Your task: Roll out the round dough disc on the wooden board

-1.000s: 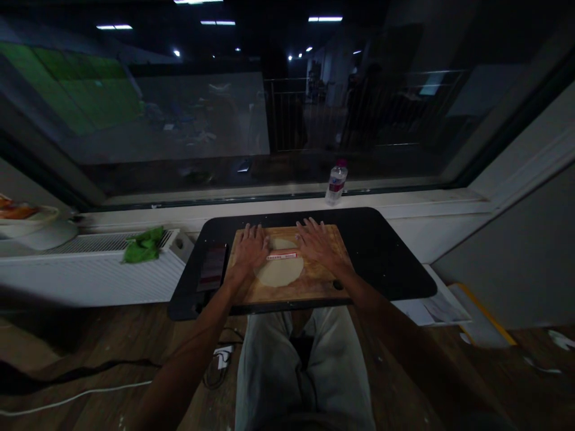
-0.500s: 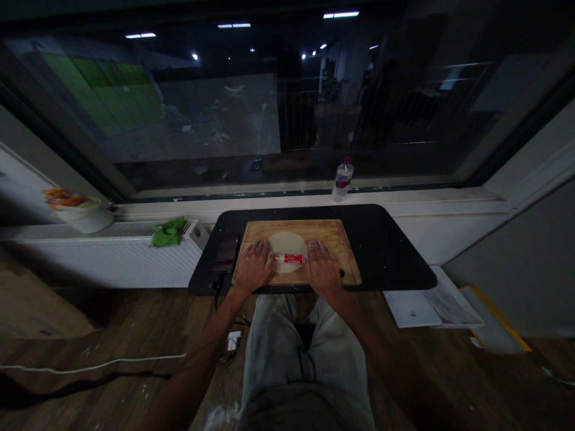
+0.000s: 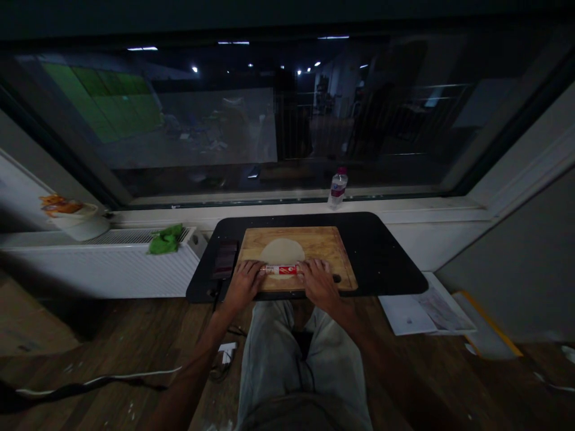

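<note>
A rolling pin point(image 3: 287, 270) with a red and white label lies crosswise over the near part of a flat, round sheet of dough point(image 3: 282, 248). The dough rests on a wooden cutting board point(image 3: 323, 245). My left hand point(image 3: 246, 281) is curled over the pin's left end, and its right end is under the bent fingers of my right hand point(image 3: 320, 281). Both pin ends are hidden by the fingers. A dark hole shows in the board beside my right wrist.
Under the board is a black table point(image 3: 381, 257), with a dark phone point(image 3: 225, 260) at its left. On the windowsill stands a water bottle point(image 3: 338, 187). A green cloth point(image 3: 166, 239) and a white tub point(image 3: 83, 222) sit on the radiator point(image 3: 148, 272).
Both hands have drawn back toward me with the rolling pin, which now lies nearer the dough's front edge. My fingers are more bent over it. The whole view has shifted slightly.
</note>
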Demonstrator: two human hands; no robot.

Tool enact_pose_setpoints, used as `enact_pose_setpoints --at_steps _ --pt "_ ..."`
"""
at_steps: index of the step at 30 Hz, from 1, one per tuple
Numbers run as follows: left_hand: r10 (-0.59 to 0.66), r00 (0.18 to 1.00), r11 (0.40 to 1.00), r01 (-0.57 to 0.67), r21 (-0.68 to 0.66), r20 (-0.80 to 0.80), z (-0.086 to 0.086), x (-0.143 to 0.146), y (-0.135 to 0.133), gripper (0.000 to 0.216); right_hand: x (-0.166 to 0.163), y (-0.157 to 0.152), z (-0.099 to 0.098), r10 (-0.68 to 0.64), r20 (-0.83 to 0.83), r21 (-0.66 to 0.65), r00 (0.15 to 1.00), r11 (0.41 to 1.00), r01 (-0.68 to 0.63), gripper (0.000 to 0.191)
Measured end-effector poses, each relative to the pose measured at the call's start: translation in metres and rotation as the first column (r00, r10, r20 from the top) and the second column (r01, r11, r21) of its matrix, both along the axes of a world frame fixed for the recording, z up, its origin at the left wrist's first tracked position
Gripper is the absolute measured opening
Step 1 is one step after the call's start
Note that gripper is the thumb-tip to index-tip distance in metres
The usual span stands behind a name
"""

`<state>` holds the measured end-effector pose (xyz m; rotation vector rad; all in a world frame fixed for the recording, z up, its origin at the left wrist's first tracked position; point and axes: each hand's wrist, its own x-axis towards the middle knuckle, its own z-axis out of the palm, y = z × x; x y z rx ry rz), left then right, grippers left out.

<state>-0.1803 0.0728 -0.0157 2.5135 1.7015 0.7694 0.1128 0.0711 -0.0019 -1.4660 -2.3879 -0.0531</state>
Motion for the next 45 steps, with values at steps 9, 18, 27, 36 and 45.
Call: enact_pose_setpoints --at_steps 9,18,27,36,45 --pt "0.128 0.99 0.992 -0.128 0.0 -0.058 0.01 0.006 0.024 0.044 -0.009 0.021 0.015 -0.069 -0.039 0.009 0.997 0.998 0.069 0.046" --pt "0.246 0.955 0.967 -0.253 -0.022 -0.165 0.024 0.023 0.079 0.049 -0.023 0.064 0.015 -0.238 -0.002 0.067 0.971 0.969 0.238 0.052" --pt "0.2 0.964 0.973 -0.217 -0.083 -0.173 0.032 0.025 0.137 0.053 -0.022 0.123 0.026 -0.266 -0.042 -0.004 0.963 0.964 0.267 0.054" --pt "0.155 0.968 0.974 -0.183 -0.135 -0.197 0.032 0.023 0.17 0.053 -0.022 0.161 0.028 -0.248 -0.028 -0.072 0.968 0.967 0.245 0.056" --pt "0.133 0.911 0.937 -0.244 -0.251 -0.392 0.034 0.027 0.133 0.065 -0.022 0.128 0.02 -0.201 0.081 -0.166 0.976 0.963 0.212 0.068"
